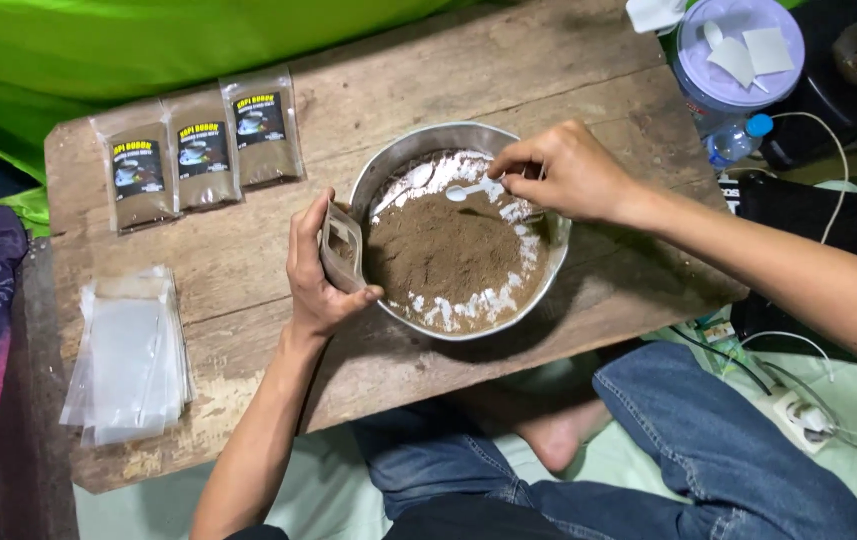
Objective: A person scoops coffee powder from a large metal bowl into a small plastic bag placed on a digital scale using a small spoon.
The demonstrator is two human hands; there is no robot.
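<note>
Low wooden board, worn and scratched, pale paint flaking at the near left corner. At the far left, three filled pouches with dark labels, laid flat side by side, edges touching or nearly so. At the near left, well apart from them, a stack of clear empty bags, slightly fanned. Right of centre, a round metal bowl holding brown powder ringed with white powder, near rim close to the board's front edge. At the far right corner, a lilac-lidded jar, overhanging or just past the edge; cannot tell which.
</note>
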